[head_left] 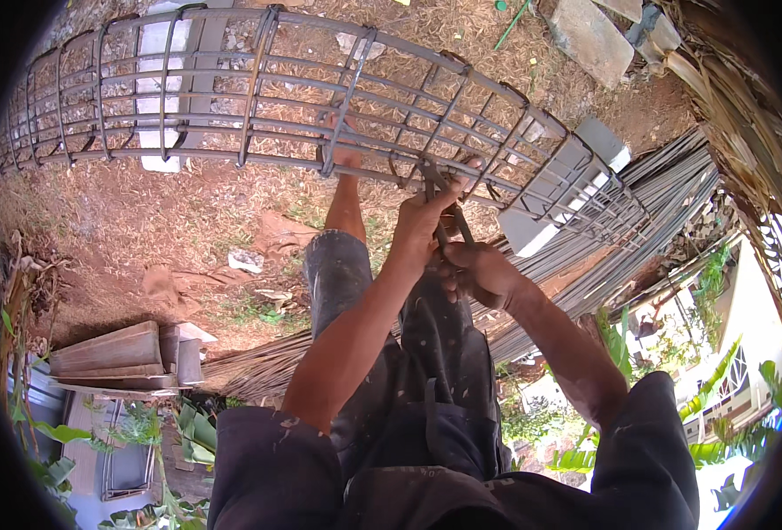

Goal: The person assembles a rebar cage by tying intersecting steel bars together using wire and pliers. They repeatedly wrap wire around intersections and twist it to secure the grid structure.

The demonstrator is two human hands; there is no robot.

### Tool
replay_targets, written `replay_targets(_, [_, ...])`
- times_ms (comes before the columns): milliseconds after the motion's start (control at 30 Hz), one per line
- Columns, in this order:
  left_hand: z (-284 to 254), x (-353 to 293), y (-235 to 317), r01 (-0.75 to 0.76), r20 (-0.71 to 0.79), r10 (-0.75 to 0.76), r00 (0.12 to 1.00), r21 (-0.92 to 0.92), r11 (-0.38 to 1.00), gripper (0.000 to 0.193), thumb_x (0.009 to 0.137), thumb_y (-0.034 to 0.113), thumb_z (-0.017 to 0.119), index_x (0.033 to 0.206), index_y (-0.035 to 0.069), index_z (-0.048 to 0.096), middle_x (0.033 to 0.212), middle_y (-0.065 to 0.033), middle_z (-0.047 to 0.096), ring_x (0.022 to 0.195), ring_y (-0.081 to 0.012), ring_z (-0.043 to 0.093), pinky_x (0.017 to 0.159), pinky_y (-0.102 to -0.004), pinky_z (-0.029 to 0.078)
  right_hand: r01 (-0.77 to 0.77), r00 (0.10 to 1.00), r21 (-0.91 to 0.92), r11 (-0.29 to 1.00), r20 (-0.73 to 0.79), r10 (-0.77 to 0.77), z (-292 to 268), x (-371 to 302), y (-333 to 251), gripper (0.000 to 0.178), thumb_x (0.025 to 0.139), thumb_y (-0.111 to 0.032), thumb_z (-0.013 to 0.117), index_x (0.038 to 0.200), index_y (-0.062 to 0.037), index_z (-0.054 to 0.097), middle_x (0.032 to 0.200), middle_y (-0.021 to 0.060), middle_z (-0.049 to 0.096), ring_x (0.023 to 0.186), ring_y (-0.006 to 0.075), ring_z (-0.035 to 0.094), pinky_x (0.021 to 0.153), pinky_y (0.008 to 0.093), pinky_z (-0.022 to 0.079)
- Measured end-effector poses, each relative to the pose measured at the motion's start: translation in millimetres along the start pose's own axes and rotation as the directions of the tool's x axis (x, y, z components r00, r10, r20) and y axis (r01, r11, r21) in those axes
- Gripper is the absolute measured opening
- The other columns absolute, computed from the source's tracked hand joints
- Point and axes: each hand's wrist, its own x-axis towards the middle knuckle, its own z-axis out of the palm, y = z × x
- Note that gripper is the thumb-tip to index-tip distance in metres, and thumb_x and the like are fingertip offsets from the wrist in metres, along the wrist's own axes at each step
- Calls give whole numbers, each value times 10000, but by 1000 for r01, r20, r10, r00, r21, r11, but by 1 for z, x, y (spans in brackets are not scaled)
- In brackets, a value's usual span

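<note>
A long cage of steel reinforcing bars (302,97) crosses the upper part of the view, its thin bars bound with square stirrups. At its near edge, dark metal pincers (466,228) stand with their jaws up against the lower bar. My left hand (419,221) is closed round the pincers close to the jaws, one finger reaching up toward the bars. Lower down, my right hand (483,269) is closed on the handle ends. My hands partly hide the tool, and any wire in the jaws is too small to make out.
Pale blocks (159,97) prop the cage at the left, and another support (532,228) is at the right. A large bundle of loose bars (620,238) lies beneath and behind my legs. Stacked boards (108,353) sit at lower left. Stone slabs (589,40) lie at upper right.
</note>
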Motion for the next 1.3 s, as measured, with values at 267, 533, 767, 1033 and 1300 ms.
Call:
replay_targets(267, [-18,59,-29,124,394,63,917,-432,893,316,925,209,594,1153,-9,572,785,-25,588,716,-171,607,670,-340,520,15,1000,-308,951,7,-13,-14,6,-10,444,905,-297,631,1142,62,518,755,117,605,687,209,634,629,340,544])
replay_targets(533, [76,62,-9,-100,-284,-106,953,-626,774,92,883,147,663,911,65,632,684,13,478,597,-123,496,561,-286,452,-479,664,-838,-261,-151,-732,-23,4,-60,560,710,-276,722,1121,47,519,965,178,645,928,365,642,779,420,530])
replay_targets(767, [65,98,-42,-98,-544,-101,833,-325,940,274,826,197,719,990,10,605,775,-61,562,643,-193,542,563,-354,440,-291,889,-957,2,-271,-370,-26,12,-62,402,748,-260,691,1000,46,627,954,222,682,935,358,670,788,429,541])
replay_targets(1033, [45,27,-36,-259,-492,267,829,86,962,339,759,120,762,1022,-23,602,846,-78,625,706,-170,576,637,-332,444,36,992,-606,795,-77,-103,-11,12,3,320,764,-186,676,965,60,634,812,176,677,741,246,675,635,340,539])
replay_targets(1300, [66,-68,93,-446,133,575,807,776,446,424,856,342,730,1000,24,489,787,10,450,649,-82,415,557,-267,367,542,835,-217,812,251,-490,56,-63,-36,382,943,-288,510,1141,28,594,1015,155,636,867,254,646,718,370,516])
